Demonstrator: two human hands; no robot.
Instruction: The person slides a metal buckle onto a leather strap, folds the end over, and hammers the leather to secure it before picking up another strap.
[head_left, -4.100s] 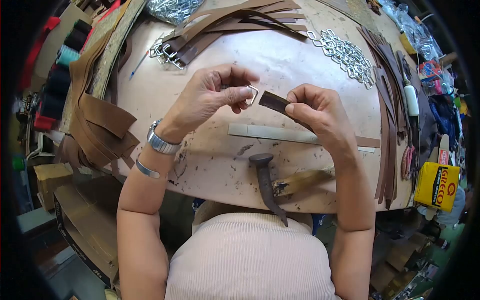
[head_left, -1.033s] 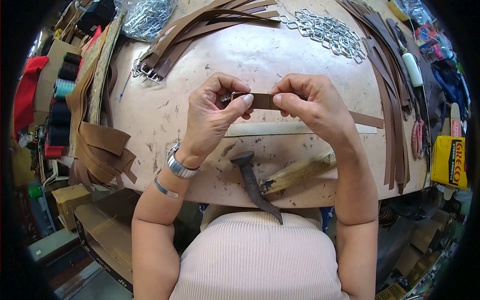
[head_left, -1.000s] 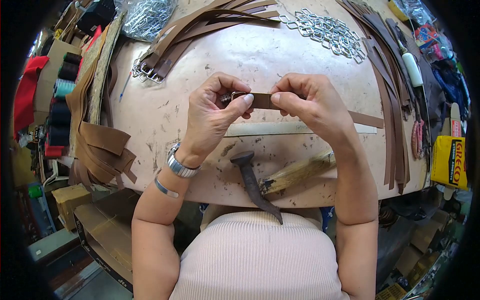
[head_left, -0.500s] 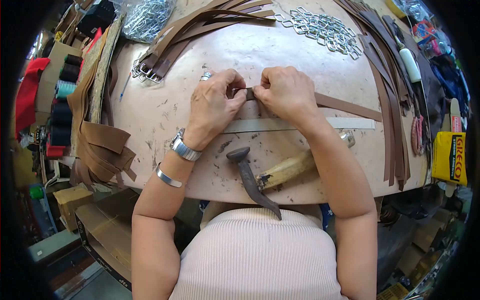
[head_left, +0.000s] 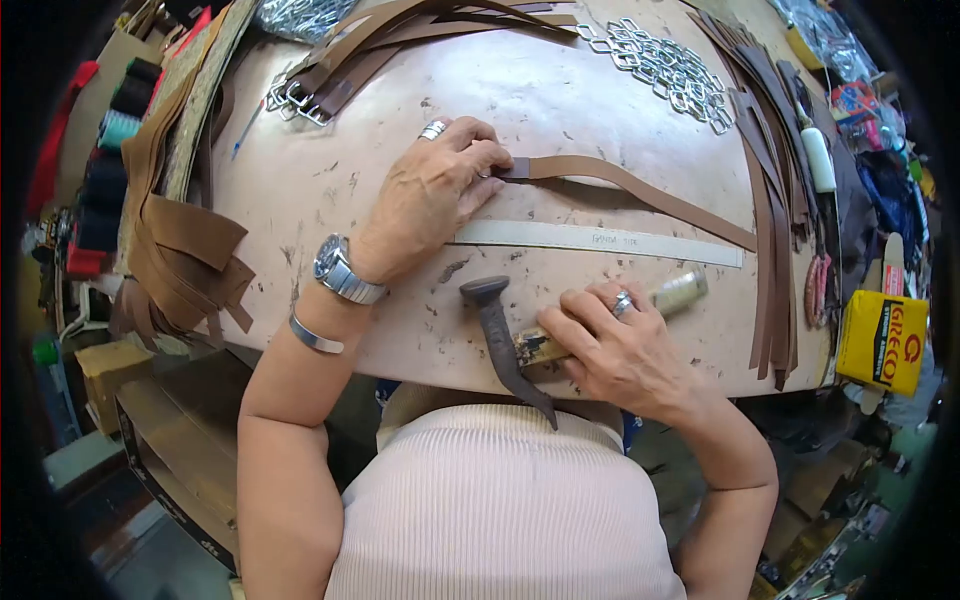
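Observation:
My left hand (head_left: 435,190) is closed in a pinch on the folded end of a brown leather strap (head_left: 630,185). A small glint of metal shows under the fingertips, but most of that end is hidden. From there the strap curves away to the right, its far end near a pile of other straps. My right hand (head_left: 630,345) is wrapped round the pale wooden handle of a hammer (head_left: 495,335), which lies near the table's front edge. Its dark, curved iron head points partly over that edge. Between the hands lies a flat whitish strip (head_left: 600,238) with faint writing on it.
A heap of metal buckles (head_left: 665,70) sits at the back right. Straps with buckles attached (head_left: 340,85) lie at the back left. More brown strips (head_left: 190,240) hang over the left side, and others (head_left: 775,260) lie right, near a yellow adhesive box (head_left: 882,342).
My right hand has let go of the strap and come down to the hammer handle. The left hand keeps its hold on the strap's folded end. The view has shifted slightly.

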